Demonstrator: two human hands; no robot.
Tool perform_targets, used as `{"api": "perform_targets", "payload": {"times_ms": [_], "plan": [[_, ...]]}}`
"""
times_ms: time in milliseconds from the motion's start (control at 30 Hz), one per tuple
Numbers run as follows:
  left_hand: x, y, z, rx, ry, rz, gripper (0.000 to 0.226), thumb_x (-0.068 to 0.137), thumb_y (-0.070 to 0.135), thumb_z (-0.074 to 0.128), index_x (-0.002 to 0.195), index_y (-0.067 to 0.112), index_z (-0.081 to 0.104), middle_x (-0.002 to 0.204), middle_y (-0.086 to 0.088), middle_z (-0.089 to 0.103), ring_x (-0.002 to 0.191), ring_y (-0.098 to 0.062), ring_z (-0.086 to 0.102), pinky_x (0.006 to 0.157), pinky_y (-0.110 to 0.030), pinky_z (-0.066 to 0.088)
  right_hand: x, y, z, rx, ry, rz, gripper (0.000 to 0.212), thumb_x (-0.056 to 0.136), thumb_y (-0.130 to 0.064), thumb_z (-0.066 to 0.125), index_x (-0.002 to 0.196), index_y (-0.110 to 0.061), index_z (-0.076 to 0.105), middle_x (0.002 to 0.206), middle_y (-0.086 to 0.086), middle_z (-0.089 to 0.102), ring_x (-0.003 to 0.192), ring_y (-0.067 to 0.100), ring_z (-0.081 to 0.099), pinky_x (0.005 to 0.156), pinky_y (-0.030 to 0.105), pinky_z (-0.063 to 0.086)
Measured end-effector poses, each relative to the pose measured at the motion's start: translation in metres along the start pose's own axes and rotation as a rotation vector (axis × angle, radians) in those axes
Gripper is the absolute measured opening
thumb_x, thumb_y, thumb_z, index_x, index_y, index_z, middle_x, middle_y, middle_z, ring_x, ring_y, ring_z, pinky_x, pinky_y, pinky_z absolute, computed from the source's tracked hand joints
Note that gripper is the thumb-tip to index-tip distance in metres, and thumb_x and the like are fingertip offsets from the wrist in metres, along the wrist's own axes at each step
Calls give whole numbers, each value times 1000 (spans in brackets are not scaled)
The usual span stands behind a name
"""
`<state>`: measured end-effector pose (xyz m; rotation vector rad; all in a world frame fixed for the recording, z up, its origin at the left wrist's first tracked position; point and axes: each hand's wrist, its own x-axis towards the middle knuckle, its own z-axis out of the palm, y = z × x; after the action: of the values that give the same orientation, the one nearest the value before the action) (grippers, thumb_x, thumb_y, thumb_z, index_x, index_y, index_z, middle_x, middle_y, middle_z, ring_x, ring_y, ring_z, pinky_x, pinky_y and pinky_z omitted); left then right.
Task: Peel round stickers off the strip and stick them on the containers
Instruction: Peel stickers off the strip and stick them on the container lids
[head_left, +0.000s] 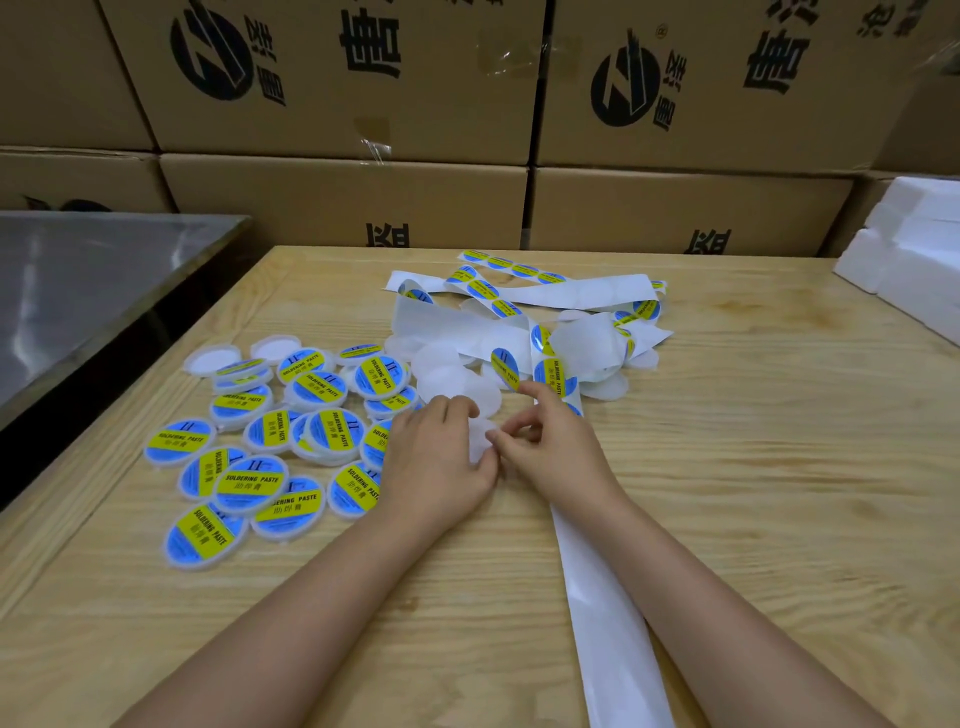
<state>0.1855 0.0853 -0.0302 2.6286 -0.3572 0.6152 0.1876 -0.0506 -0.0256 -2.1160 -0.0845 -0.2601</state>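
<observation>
- holding a blank container in our left hand, fingers curled round it. right hand?
- curled nr its rim, can't tell if it pinches. strip lies loose under our wrist, so next sticker cd crease or land off-centre.

One wide-angle view is taken from head height, aimed forward and down over a wooden table; the left hand and right hand are seen close, cardboard boxes beyond.
</observation>
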Motion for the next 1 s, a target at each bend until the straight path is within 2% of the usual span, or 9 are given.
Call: {"api": "perform_targets", "payload": {"times_ms": [133,233,367,467,567,667,800,900,1000], "plan": [[1,0,-2,-67,-10,41,37,78,27,67,111,12,60,107,-7,58,94,-30,59,84,-37,39,0,-1,2,-30,10,-48,54,83,-16,66,133,-17,45,92,-5,68,98,14,60,93,35,45],[1,3,-3,-214,-18,64,41,72,17,73,111,10,62,110,-10,51,91,-28,58,74,-31,43,-3,-4,5,88,6,-49,56,86,-10,60,137,-20,39,97,-8,64,89,7,62,81,18,47],[1,5,3,-305,46,48,52,66,11,78,115,5,63,113,-15,52,100,-32,55,84,-37,47,-1,-5,6,184,75,-73,59,85,1,55,138,-19,37,102,-3,59,77,-4,59,71,8,45],[5,3,1,-377,39,-84,51,67,13,80,115,8,65,113,-6,55,106,-20,52,92,-17,36,0,-5,5,227,81,-31,56,86,-3,56,137,-20,38,99,-7,60,69,-8,57,69,11,46],[7,5,-4,-546,80,-176,37,68,6,78,103,18,71,101,9,56,94,-1,51,80,-1,33,0,-4,3,292,49,19,50,88,-5,58,134,-17,40,97,-4,65,78,0,60,81,19,49],[9,7,-10,-761,158,-287,39,74,1,72,94,34,65,95,13,59,83,5,54,69,-4,42,-1,-7,3,388,22,29,38,89,-5,57,125,-17,47,86,-1,67,77,15,61,83,41,52],[14,6,-12,-1082,173,-504,37,84,5,65,104,36,60,94,4,53,78,-12,59,64,-26,48,-3,-11,3,540,-19,0,43,88,2,58,120,-22,42,78,3,62,59,11,58,59,26,49],[16,6,-12,-1175,123,-607,30,89,6,59,114,23,61,95,2,53,75,-12,55,64,-25,50,-2,-11,3,570,19,-37,46,89,5,56,122,-23,39,76,0,60,61,11,55,61,23,48],[15,8,-15,-1341,-7,-618,22,92,2,52,110,11,63,102,-5,63,88,-16,62,71,-31,56,1,-10,0,582,90,-56,46,92,5,49,127,-20,36,70,-4,58,58,4,55,60,20,47]]}}
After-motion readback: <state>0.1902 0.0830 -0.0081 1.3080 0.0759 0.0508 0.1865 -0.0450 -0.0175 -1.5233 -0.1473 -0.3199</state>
